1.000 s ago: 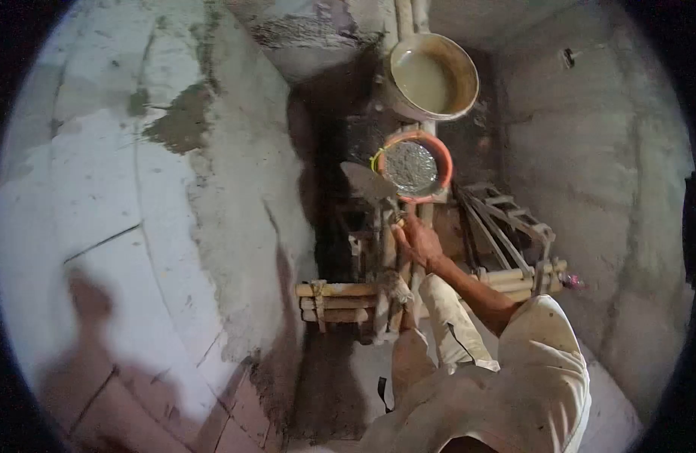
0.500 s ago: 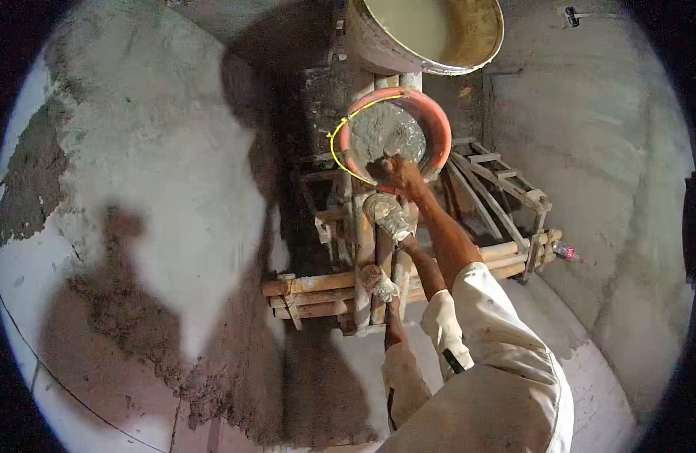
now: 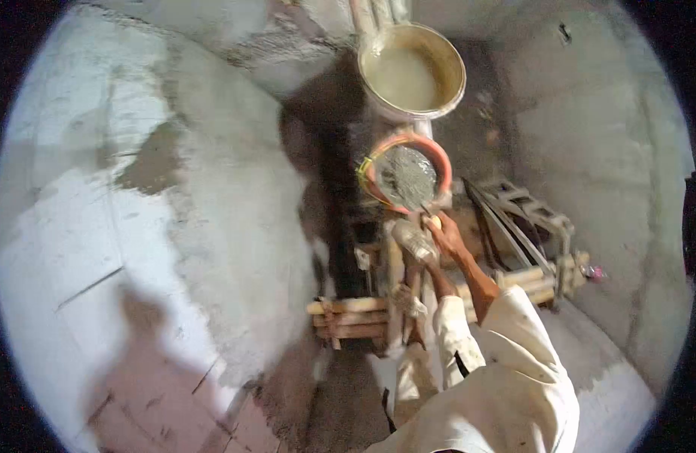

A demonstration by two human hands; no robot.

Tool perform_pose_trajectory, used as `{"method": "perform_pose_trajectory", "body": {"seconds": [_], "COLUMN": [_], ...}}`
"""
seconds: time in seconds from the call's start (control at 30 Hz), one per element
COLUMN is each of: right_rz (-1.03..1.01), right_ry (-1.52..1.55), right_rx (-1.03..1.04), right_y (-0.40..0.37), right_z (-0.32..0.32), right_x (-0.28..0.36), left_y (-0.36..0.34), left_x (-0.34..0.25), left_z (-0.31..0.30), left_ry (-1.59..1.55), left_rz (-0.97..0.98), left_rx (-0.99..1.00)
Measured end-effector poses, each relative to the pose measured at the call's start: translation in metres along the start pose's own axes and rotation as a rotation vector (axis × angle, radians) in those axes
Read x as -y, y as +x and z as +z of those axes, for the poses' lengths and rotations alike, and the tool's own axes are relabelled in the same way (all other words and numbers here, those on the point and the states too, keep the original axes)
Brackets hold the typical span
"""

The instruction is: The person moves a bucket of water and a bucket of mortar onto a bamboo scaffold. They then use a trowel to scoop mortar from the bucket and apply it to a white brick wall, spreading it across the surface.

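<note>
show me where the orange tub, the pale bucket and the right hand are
Orange tub (image 3: 441, 157): head view, right rim
Pale bucket (image 3: 447, 72): head view, inner wall
Right hand (image 3: 448, 236): head view, back of hand

Under me, lengthwise poles (image 3: 382, 12) carry the orange bucket (image 3: 405, 172), with a bigger bucket (image 3: 413, 74) standing on them just beyond it. My shoes (image 3: 413, 240) rest on these poles, nearer me than the orange bucket. Also nearer than that bucket, stacked cross poles (image 3: 354, 318) reach out both ways.
</note>
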State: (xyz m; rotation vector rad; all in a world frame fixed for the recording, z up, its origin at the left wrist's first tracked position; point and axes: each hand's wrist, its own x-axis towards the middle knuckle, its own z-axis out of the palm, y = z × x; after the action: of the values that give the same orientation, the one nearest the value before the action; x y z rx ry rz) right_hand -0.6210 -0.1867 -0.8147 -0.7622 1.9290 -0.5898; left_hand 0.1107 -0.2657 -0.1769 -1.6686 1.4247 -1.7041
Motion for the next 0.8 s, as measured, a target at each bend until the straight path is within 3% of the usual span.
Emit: {"method": "perform_pose_trajectory", "body": {"seconds": [0.03, 0.07, 0.1, 0.13, 0.2, 0.33, 0.43, 0.47, 0.53, 0.63, 0.67, 0.7, 0.77, 0.8], "right_rz": [-0.079, -0.283, 0.048, -0.005, 0.118, 0.077, -0.28, -0.277, -0.566, -0.482, -0.476, -0.402, -0.247, -0.244], "right_ry": [0.093, 0.1, 0.361, 0.515, 0.827, 1.079, 1.08, 1.065, 0.92, 0.856, 0.659, 0.486, 0.588, 0.591], "right_rx": [-0.019, -0.142, 0.123, 0.231, 0.251, 0.266, 0.022, 0.017, -0.33, -0.535, -0.619, -0.596, -0.053, 0.045], "right_y": [-0.012, -0.035, -0.059, -0.091, -0.117, -0.196, -0.206, -0.197, -0.172, -0.131, -0.105, -0.102, -0.081, -0.141], "right_z": [0.007, 0.011, 0.005, -0.004, 0.007, -0.018, -0.007, 0.005, 0.032, 0.117, 0.162, 0.202, 0.341, 0.32], "right_x": [0.013, 0.043, 0.086, 0.126, 0.166, 0.301, 0.356, 0.368, 0.401, 0.449, 0.459, 0.489, 0.529, 0.588], "left_y": [-0.008, 0.006, 0.033, 0.051, 0.005, 0.015, 0.014, 0.01, 0.012, 0.003, 0.003, 0.01, 0.008, 0.011], "left_x": [0.018, -0.012, -0.059, -0.07, -0.021, -0.023, -0.026, -0.026, -0.027, -0.026, -0.024, -0.025, -0.025, -0.028], "left_z": [0.019, -0.012, -0.062, -0.101, -0.035, -0.057, -0.051, -0.048, -0.047, -0.034, -0.036, -0.039, -0.041, -0.041], "left_ry": [0.088, 0.282, 0.537, 0.548, 0.028, -0.119, -0.116, -0.127, -0.086, -0.052, -0.053, -0.023, -0.031, -0.038], "left_rz": [-0.026, -0.058, -0.068, -0.124, 0.058, 0.053, 0.036, 0.037, 0.021, 0.022, 0.035, 0.082, 0.083, 0.072], "left_rx": [0.057, 0.247, 0.6, 0.741, -0.099, -0.148, -0.076, -0.065, -0.053, -0.052, -0.063, -0.122, -0.117, -0.134]}}
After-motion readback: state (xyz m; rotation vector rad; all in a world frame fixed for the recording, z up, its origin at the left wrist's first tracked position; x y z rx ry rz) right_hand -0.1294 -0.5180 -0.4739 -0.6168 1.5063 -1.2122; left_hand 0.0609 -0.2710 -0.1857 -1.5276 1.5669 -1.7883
